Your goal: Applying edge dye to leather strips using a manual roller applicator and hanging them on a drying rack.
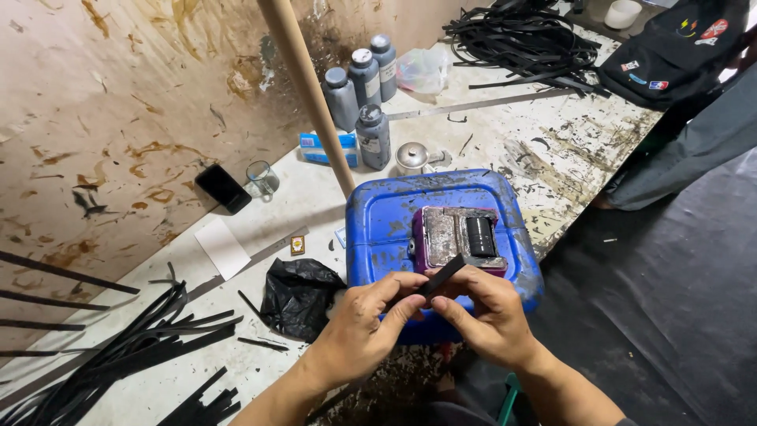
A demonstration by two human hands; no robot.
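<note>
A small craft workshop, seen from above a worker's station: a blue plastic tub [410, 217] sits upturned at the centre of a long, ink-spattered bench [544, 134], carrying a stained purple roller device [457, 237]. Behind the tub stand grey ink bottles [364, 79] and a small metal pot [411, 157]. Left of it, cut black strips [134, 347] lie heaped beside a metal ruler [252, 260] and a crumpled black bag [300, 296]. More black strips [520, 35] tangle at the far end, behind the tub. A glue-stained plywood wall [118, 102] backs the bench.
</note>
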